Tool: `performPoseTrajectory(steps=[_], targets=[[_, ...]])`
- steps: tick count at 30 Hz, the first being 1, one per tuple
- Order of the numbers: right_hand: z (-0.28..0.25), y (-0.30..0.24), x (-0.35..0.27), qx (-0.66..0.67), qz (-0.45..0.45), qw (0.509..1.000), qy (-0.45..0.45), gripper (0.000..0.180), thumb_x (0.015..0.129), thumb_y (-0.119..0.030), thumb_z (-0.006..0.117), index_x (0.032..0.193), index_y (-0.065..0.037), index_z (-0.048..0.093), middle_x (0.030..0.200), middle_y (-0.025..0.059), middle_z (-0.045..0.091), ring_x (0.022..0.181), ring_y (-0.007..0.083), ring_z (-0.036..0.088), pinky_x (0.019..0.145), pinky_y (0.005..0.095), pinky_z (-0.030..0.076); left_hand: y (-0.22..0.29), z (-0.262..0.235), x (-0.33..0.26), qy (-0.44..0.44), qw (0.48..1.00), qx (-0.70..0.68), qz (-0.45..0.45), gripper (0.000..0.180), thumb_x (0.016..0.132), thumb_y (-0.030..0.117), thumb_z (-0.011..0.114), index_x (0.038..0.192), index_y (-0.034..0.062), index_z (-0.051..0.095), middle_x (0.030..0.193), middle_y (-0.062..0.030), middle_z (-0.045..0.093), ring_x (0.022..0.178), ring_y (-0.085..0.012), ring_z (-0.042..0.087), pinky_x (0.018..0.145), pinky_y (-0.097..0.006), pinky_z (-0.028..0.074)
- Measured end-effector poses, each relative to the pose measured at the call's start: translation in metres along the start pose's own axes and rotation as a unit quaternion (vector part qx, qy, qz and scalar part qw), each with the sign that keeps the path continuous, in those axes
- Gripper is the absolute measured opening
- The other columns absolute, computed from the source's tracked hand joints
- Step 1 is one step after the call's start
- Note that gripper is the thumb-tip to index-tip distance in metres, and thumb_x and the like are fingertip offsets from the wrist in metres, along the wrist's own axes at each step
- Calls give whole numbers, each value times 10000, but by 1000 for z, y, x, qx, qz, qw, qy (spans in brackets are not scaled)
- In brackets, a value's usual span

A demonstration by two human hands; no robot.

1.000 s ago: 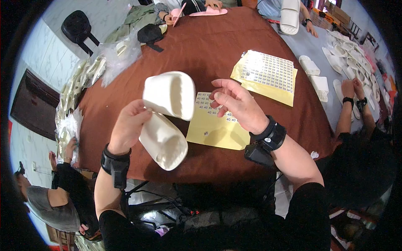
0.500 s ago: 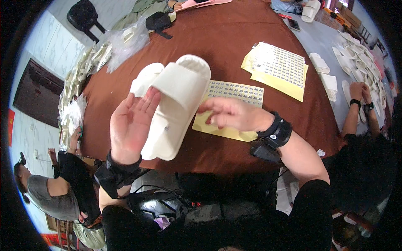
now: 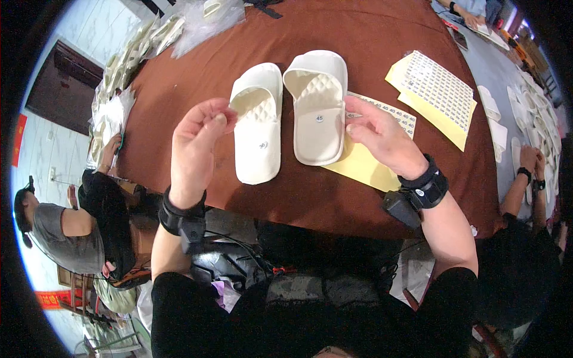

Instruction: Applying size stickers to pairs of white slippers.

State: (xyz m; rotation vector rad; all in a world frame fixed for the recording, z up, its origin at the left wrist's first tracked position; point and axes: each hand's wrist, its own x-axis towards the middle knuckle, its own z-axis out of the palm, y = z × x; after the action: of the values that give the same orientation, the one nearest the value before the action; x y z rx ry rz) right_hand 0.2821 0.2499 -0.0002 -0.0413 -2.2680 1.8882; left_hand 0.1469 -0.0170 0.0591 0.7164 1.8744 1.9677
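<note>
A white slipper (image 3: 258, 155) with a quilted lining and a small round sticker on its insole is at my left hand (image 3: 200, 140). My left thumb and fingers pinch at the outer edge of its strap. Beside it is a second white slipper (image 3: 310, 134), toe pointing away, also with a round sticker on the insole. At its right edge my right hand (image 3: 385, 137) has its fingers and thumb closed in, the fingertips partly hidden. A yellow-backed sticker sheet (image 3: 373, 164) lies partly under the right slipper and my right hand.
More sticker sheets (image 3: 439, 89) lie at the right of the brown-covered table (image 3: 209, 71). White slippers in clear plastic (image 3: 206, 24) line the far left edge. A grey table (image 3: 477, 65) with several slippers adjoins on the right, where another person's hands (image 3: 531, 160) work. A seated person (image 3: 65, 232) is at left.
The two slippers, stacked and tilted before, now sit side by side with both insoles showing. My left hand has turned to the left slipper's edge; my right hand has come to the right slipper.
</note>
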Motion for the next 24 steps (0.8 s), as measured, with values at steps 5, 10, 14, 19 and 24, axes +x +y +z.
performPoseTrajectory(steps=[5,10,14,19,24], targets=[[1,-5,-3,30,-11,999,8,487,875,-110,545,1314,42,398,1229,131,535,1063,199,546,900,306,445,-27,-11,-24,40,959,279,10,127,858,-10,561,977,-26,600,913,-9,604,857,-80,555,787,-218,443],[4,-8,-1,34,-1,999,12,426,884,-85,532,1282,28,432,1170,93,556,992,152,552,853,280,457,-48,-4,-32,38,958,275,75,103,823,-4,601,925,-3,612,923,-45,573,879,-126,544,749,-226,445],[5,-13,-2,40,23,999,22,359,887,-90,533,1229,0,475,1120,53,574,893,89,538,759,240,461,-52,3,-22,25,914,375,153,145,751,31,644,894,14,629,932,-85,582,860,-245,542,748,-320,445],[3,-18,-5,38,25,999,27,331,889,-93,530,1208,-12,487,1103,39,580,867,72,532,720,224,451,-53,15,-18,6,873,460,160,150,759,48,644,902,13,618,887,-88,568,828,-228,526,737,-301,438],[4,-18,-6,54,6,998,23,321,893,-82,522,1204,-9,488,1071,22,578,805,58,509,699,217,440,-52,15,-16,-3,869,474,142,113,753,39,644,857,14,606,841,-80,547,802,-215,516,710,-301,438]])
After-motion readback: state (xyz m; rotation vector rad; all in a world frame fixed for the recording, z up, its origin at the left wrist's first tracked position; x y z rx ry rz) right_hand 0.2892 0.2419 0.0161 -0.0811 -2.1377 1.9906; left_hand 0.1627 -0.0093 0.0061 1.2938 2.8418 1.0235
